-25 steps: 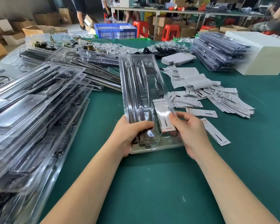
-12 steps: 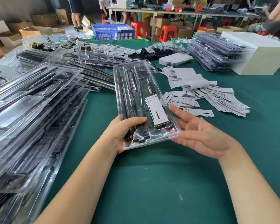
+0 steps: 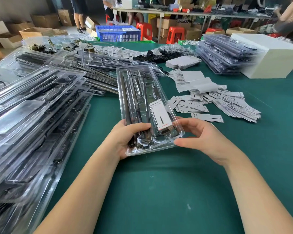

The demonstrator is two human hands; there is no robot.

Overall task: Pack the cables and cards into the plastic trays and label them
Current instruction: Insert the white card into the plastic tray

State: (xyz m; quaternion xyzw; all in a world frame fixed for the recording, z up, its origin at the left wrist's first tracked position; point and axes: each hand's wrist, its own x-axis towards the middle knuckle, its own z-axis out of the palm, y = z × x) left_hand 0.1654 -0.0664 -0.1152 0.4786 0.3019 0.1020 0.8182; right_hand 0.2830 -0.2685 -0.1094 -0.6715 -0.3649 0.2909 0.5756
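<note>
Your left hand grips the clear tray's near left corner, thumb on top; your right hand pinches its near right corner. The tray is lifted above bare green table between tray stacks and loose cards. Black cables and a white card lie inside.

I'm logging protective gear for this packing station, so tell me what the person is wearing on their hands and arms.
Nothing shows: the left hand and right hand are bare, without gloves, rings or a watch. Both forearms are uncovered as far as the picture's lower edge, with no sleeves in sight.
</note>
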